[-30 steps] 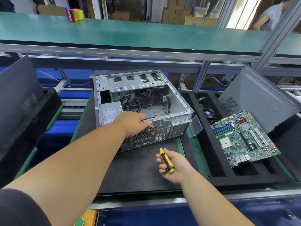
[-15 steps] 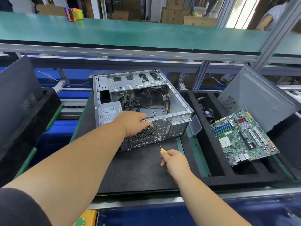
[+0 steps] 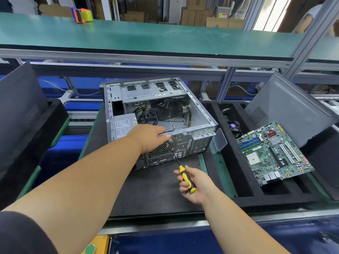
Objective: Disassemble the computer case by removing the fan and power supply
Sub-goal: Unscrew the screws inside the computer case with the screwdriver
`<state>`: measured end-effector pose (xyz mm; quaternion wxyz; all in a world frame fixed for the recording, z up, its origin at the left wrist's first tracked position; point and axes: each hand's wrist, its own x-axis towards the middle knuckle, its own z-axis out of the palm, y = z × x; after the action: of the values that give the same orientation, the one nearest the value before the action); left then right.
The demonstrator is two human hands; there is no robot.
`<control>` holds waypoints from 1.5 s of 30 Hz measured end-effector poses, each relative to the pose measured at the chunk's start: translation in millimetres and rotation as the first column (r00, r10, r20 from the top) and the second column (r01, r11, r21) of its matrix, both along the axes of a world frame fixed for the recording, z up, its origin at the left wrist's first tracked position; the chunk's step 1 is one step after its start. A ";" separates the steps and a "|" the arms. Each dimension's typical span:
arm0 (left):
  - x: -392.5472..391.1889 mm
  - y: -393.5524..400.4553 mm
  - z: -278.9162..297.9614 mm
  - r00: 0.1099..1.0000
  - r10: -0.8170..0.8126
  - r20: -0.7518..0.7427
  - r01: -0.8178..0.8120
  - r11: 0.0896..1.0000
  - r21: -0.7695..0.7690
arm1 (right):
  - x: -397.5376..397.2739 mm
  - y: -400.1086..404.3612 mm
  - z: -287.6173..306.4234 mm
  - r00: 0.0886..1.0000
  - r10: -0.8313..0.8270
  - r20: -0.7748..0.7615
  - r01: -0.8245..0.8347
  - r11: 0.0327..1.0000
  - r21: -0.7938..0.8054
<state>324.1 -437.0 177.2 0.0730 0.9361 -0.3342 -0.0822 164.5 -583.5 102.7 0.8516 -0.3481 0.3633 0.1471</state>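
Right hand: your right hand [image 3: 197, 186] curls its fingers round the yellow-and-black handle of the screwdriver [image 3: 184, 174], nearest to you of all.
Screwdriver: its thin dark shaft slants up and left from your grip, and the tip meets the rear panel at the lower right edge of the fan grille [image 3: 162, 148].
Left hand: your left hand [image 3: 149, 137] lies just beyond the tip, palm over the rear top rim of the computer case [image 3: 200, 114], fingertips bent over the rim; whether it truly clamps the rim you cannot tell.
Power supply: the power supply [image 3: 123, 125] sits inside the case, directly left of your left hand, label up.
Case edges: the case lies on its side with the open face up; loose cables fill the bay beyond your left hand.
Open room: bare dark mat [image 3: 146, 189] spreads under and left of your right hand, up to the rear panel.
Right of the grip: a foam tray [image 3: 229, 176] holds a motherboard [image 3: 273, 153], well apart from the screwdriver; a grey side panel [image 3: 291, 109] leans behind it.
Far: a green shelf [image 3: 146, 37] runs across above the case, with a tape dispenser [image 3: 81, 15] on it.
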 end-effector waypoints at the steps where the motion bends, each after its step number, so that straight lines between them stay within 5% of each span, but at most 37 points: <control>1: 0.0 0.1 0.0 1.000 0.001 0.000 -0.001 1.000 0.000 | 0.0 0.5 -0.8 1.000 0.001 0.003 -0.002 1.000 0.016; 5: -0.3 0.6 0.3 1.000 -0.002 0.000 0.002 1.000 -0.003 | 0.4 6.0 -2.3 1.000 0.001 -0.009 -0.002 0.995 -0.096; 8: 0.1 0.2 0.2 1.000 -0.003 0.003 0.003 1.000 -0.005 | 3.5 8.8 -4.6 0.998 0.038 -0.057 -0.057 0.926 -0.372; 14: 0.5 0.5 -0.1 1.000 -0.004 -0.003 0.004 1.000 -0.007 | -0.6 10.0 -9.6 0.987 0.146 -0.069 -0.141 0.570 -0.810; 17: 0.7 0.9 -1.1 1.000 -0.007 0.002 0.007 1.000 -0.009 | -1.8 8.6 -6.7 0.973 0.189 -0.132 -0.198 0.390 -0.899; 22: 1.8 0.3 -2.3 1.000 -0.001 0.006 0.002 1.000 -0.019 | -1.8 14.2 2.4 0.940 0.185 -0.287 -0.275 -0.084 -0.958; 25: 1.4 0.1 -2.2 1.000 -0.001 0.009 0.001 1.000 -0.024 | -0.6 17.2 3.0 0.935 0.206 -0.288 -0.249 -0.195 -0.949; 27: 1.8 0.0 -2.1 1.000 0.003 0.004 -0.003 1.000 -0.027 | -0.2 15.2 1.5 0.935 0.237 -0.262 -0.248 -0.090 -0.965; 28: 1.7 0.1 -2.0 1.000 0.004 0.003 -0.004 1.000 -0.026 | 0.5 13.8 0.3 0.939 0.242 -0.243 -0.260 0.042 -0.965; 31: 1.8 0.7 -2.1 1.000 0.005 0.006 -0.005 1.000 -0.019 | 2.0 8.9 -3.5 0.977 0.142 -0.157 -0.212 0.703 -0.679; 33: 2.0 0.4 -2.3 1.000 0.001 0.014 -0.001 1.000 -0.017 | -1.5 3.9 -6.7 0.992 0.096 -0.088 -0.121 0.928 -0.353; 36: 2.8 0.1 -3.0 1.000 -0.002 0.015 0.002 1.000 -0.023 | -8.3 -2.4 -12.9 1.000 0.017 0.006 -0.016 0.998 -0.064; 39: 3.1 0.3 -3.7 1.000 0.000 0.008 0.000 1.000 -0.020 | -8.9 0.7 -20.1 0.999 0.005 0.051 -0.004 1.000 -0.023; 42: 3.0 0.3 -3.9 1.000 -0.004 0.018 0.004 1.000 -0.010 | -6.2 7.3 -23.3 0.998 0.049 0.039 -0.037 0.964 -0.265; 45: 2.7 0.2 -3.3 1.000 -0.008 0.020 0.008 1.000 -0.010 | -6.5 9.5 -14.8 0.987 0.160 -0.023 -0.133 0.724 -0.677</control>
<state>326.8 -436.8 173.9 0.0740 0.9351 -0.3391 -0.0714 158.0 -574.1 87.9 0.6591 -0.6638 0.3474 0.0655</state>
